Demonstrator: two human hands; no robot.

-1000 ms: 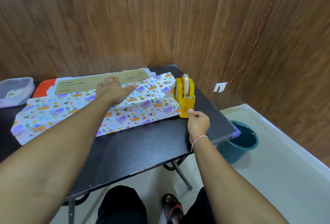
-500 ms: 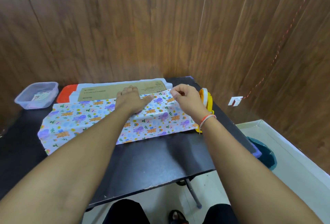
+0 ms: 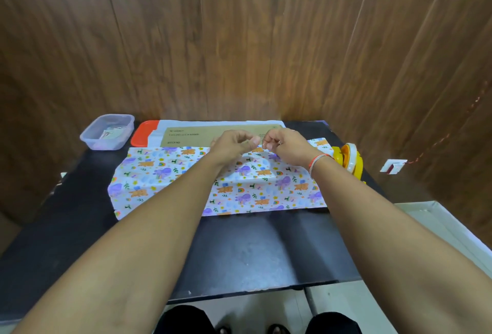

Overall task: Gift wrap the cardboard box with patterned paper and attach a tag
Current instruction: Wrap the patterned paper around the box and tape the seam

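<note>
Hands meeting over glossy patterned paper [image 3: 186, 174], flat cardboard box [image 3: 213, 134] half tucked underneath.
Left hand [image 3: 231, 146] and right hand [image 3: 286, 144] both curled, probably pinching clear tape, honestly can't tell; matte black counter [image 3: 253, 253].

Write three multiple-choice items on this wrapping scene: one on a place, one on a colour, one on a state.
1. Where does the tape dispenser stand?
A. at the table's right edge
B. inside the tub
C. on top of the box

2. What colour is the lid between the clear tub and the box?
A. green
B. red
C. blue

3. How far does the paper cover the box?
A. all of it
B. none of it
C. the near part, with a strip bare at the back

Answers: 1 A, the yellow dispenser sits right of the paper by the edge. 2 B, its corner shows red. 3 C, brown printed cardboard shows behind both hands.
</note>
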